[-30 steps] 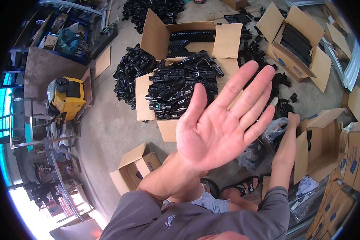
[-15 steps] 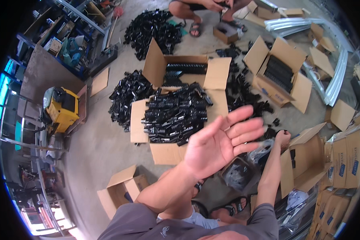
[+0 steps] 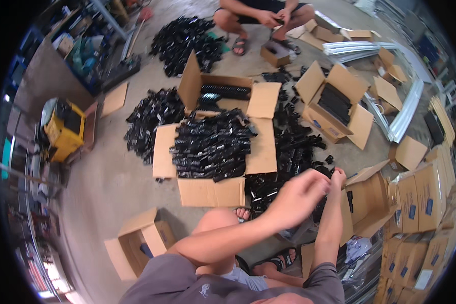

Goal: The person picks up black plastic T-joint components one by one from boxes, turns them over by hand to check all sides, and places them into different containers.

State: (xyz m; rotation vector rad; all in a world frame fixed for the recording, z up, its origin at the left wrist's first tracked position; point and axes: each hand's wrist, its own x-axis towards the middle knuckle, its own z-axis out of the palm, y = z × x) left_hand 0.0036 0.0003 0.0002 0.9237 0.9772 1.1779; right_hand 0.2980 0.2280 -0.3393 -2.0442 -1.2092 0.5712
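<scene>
My left hand reaches across to the right, blurred, with its fingers beside my right hand; whether they hold anything is hidden. My right hand is closed, its fingers pressed together; anything in it is too small to make out. Below and around both hands lies a heap of loose black plastic parts. Left of them an open cardboard box holds rows of black parts, and more black parts lie stacked across its near flap. Just right of my right hand stands an open carton with a black piece at its side.
Opposite, a person squats with both hands together. A second open box holds black parts. Further heaps lie at left and far left. Stacked cartons stand at right. A small open box is near my left knee.
My left hand, palm up with fingers spread before, has moved right and down to my right hand, and its fingers have curled in. The whole view has shifted slightly.
</scene>
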